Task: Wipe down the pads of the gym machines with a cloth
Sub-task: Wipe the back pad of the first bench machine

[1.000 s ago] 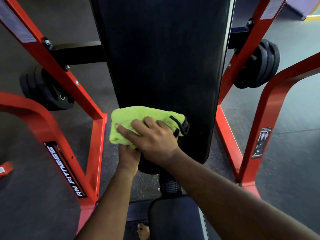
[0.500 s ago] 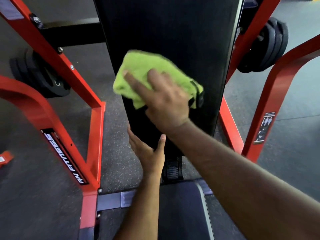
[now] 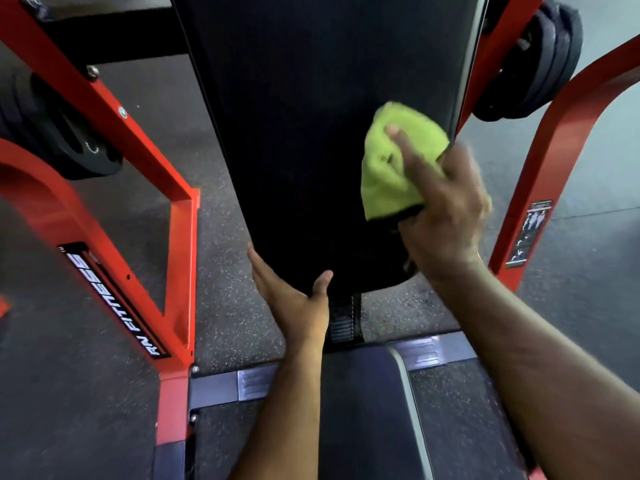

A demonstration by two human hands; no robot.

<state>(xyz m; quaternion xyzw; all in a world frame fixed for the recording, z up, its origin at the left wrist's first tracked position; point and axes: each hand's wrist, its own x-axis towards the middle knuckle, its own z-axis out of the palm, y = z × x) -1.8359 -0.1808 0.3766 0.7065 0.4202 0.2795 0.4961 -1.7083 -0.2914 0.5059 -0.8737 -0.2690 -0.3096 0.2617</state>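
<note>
Between the red frame uprights (image 3: 145,157) of the machine, we face the long black back pad (image 3: 311,126), tilted away from us and by far the biggest thing here. It looks firm and smooth-skinned, fixed to its frame, so we judge it will not shift under a wipe and will take steady pressure. Nearer us lies the dark seat pad (image 3: 363,410), not yet under the cloth. Our left hand (image 3: 294,299) rests flat on the back pad's lower left edge, fingers straight, thumb laid on the face. Our right hand (image 3: 446,209), blurred, presses the cloth against the pad's lower right side; one finger lies straight across it, the others we cannot tell. The green cloth (image 3: 391,168) is soft, light and bunched; we judge it is best pinned under a spread palm.
</note>
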